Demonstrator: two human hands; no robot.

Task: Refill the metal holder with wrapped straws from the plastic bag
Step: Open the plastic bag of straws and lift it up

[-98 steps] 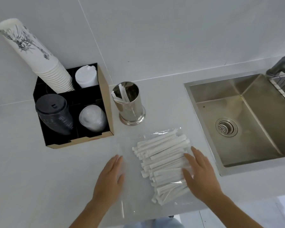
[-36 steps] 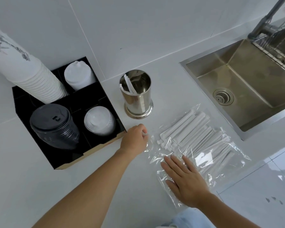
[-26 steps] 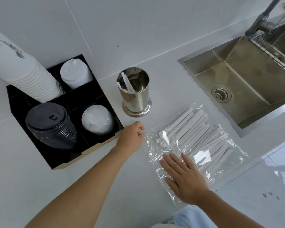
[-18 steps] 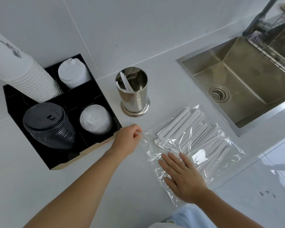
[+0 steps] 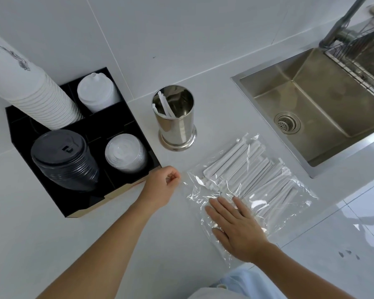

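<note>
— Where's the plastic bag (image 5: 294,197)?
— Flat on the white counter (image 5: 52,244), between the sink (image 5: 324,108) and the left hand (image 5: 160,188). Pinned under the right hand (image 5: 235,225), palm down, fingers spread flat on the near part of the film. Pinched at its left edge by the left hand, thumb and fingertips closed on the thin film.

— And the wrapped straws (image 5: 246,169)?
— Inside the bag, lying side by side in a loose slanted bundle, ends pointing toward the left hand. Just beyond the right fingertips.

— Materials?
— Clear, crinkled, glossy film with bright glare. Matte white paper sleeves, long and thin, crimped flat at the ends. Polished, mirror-like metal holder (image 5: 175,117): an upright cylinder on a flared round foot, open at the top.

— Anything in the holder?
— Only a few wrapped straws, leaning against the inner wall. Standing beyond the bag, apart from both hands.

— Around it?
— Black cup organizer (image 5: 121,128) with cardboard-brown edge to the left, holding ribbed stacks: white paper cups (image 5: 30,91), black lids (image 5: 65,160), white lids (image 5: 97,92), clear lids (image 5: 125,152). Brushed steel sink at right.
</note>
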